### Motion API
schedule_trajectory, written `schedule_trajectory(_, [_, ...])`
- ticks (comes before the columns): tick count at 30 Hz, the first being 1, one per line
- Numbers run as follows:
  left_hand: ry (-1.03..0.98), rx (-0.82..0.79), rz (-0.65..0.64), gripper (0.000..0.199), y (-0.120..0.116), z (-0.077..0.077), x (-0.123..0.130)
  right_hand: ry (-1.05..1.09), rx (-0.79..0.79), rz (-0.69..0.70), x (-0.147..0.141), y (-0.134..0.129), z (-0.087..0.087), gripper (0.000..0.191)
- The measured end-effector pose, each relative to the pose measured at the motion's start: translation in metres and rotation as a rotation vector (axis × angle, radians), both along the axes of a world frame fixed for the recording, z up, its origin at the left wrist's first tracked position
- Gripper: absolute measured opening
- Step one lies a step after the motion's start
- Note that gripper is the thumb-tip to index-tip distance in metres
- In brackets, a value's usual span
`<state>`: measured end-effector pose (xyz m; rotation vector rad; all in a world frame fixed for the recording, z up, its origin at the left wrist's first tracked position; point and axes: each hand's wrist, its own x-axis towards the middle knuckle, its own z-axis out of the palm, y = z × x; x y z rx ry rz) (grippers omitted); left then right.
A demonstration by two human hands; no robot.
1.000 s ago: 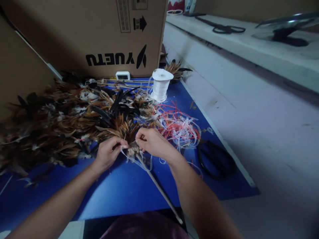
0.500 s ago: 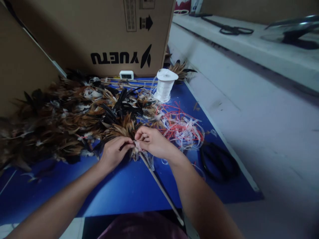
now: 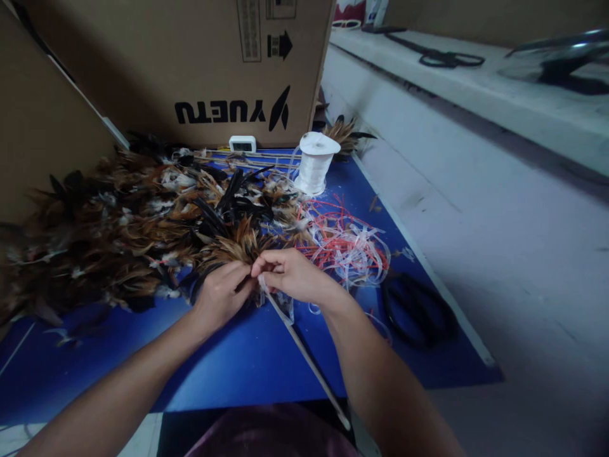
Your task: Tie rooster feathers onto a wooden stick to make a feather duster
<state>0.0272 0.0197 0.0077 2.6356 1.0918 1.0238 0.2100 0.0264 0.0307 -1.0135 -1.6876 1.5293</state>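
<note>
A thin stick (image 3: 309, 358) slants over the blue table (image 3: 214, 362), its low end poking past the near edge and its top hidden under the hands, by a tuft of brown feathers (image 3: 242, 238). A clear ribbon (image 3: 285, 308) hangs there beside the stick. The right hand (image 3: 295, 274) looks pinched tight on the ribbon's top. The left hand (image 3: 219, 289) has its fingers bent in close; one cannot tell if they grip anything. Half a second ago there was a small gap between the fingertips; now they meet, so the ribbon work looks to be at a fiddly, close-up bit. A big feather pile (image 3: 118, 235) lies left, tangled strings (image 3: 352, 247) and black-handled scissors (image 3: 419, 311) right, a white spool (image 3: 314, 166) behind
</note>
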Motion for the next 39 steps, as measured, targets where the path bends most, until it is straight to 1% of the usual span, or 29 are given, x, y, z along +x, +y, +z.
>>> schedule_trajectory(3, [-0.001, -0.007, 0.008, 0.010, 0.000, 0.001, 0.000, -0.010, -0.077, -0.054, 0.000, 0.002, 0.002, 0.015])
schedule_trajectory(8, [-0.001, -0.097, 0.028, 0.009, 0.000, 0.003, -0.002, 0.115, -0.359, -0.186, 0.000, 0.006, 0.005, 0.010])
schedule_trajectory(13, [-0.034, -0.145, 0.043, 0.007, -0.002, 0.003, -0.002, 0.290, -0.573, -0.196, 0.001, 0.010, 0.004, 0.013])
schedule_trajectory(15, [-0.031, -0.164, 0.048, 0.007, -0.002, 0.004, -0.003, 0.355, -0.627, -0.172, 0.003, 0.011, 0.004, 0.011])
schedule_trajectory(17, [-0.027, -0.174, 0.043, 0.008, -0.003, 0.005, -0.004, 0.399, -0.650, -0.157, 0.004, 0.012, 0.004, 0.016])
schedule_trajectory(19, [-0.026, -0.172, 0.037, 0.008, -0.002, 0.005, -0.004, 0.395, -0.623, -0.161, 0.004, 0.010, 0.003, 0.024])
schedule_trajectory(20, [-0.026, -0.170, 0.035, 0.008, -0.002, 0.006, -0.004, 0.373, -0.591, -0.158, 0.003, 0.009, 0.003, 0.024])
schedule_trajectory(23, [-0.028, -0.171, 0.048, 0.009, -0.003, 0.007, -0.003, 0.247, -0.457, -0.117, 0.000, 0.005, 0.004, 0.017])
schedule_trajectory(26, [-0.032, -0.185, 0.049, 0.009, -0.003, 0.007, -0.004, 0.117, -0.351, -0.127, -0.004, 0.003, 0.007, 0.008])
schedule_trajectory(27, [-0.030, -0.193, 0.047, 0.008, -0.003, 0.007, -0.004, 0.083, -0.314, -0.135, -0.004, 0.003, 0.007, 0.008])
schedule_trajectory(29, [-0.025, -0.206, 0.049, 0.008, -0.003, 0.006, -0.005, 0.010, -0.229, -0.138, -0.005, 0.003, 0.008, 0.014])
schedule_trajectory(32, [-0.024, -0.209, 0.057, 0.009, -0.003, 0.005, -0.006, -0.135, -0.083, -0.135, -0.005, 0.005, 0.004, 0.019])
schedule_trajectory(36, [-0.035, -0.216, 0.080, 0.007, -0.004, 0.006, -0.006, -0.304, 0.073, -0.145, -0.002, 0.004, -0.001, 0.018])
schedule_trajectory(39, [-0.064, -0.257, 0.124, 0.007, -0.005, 0.008, -0.005, -0.383, 0.139, -0.161, -0.002, 0.002, 0.002, 0.017])
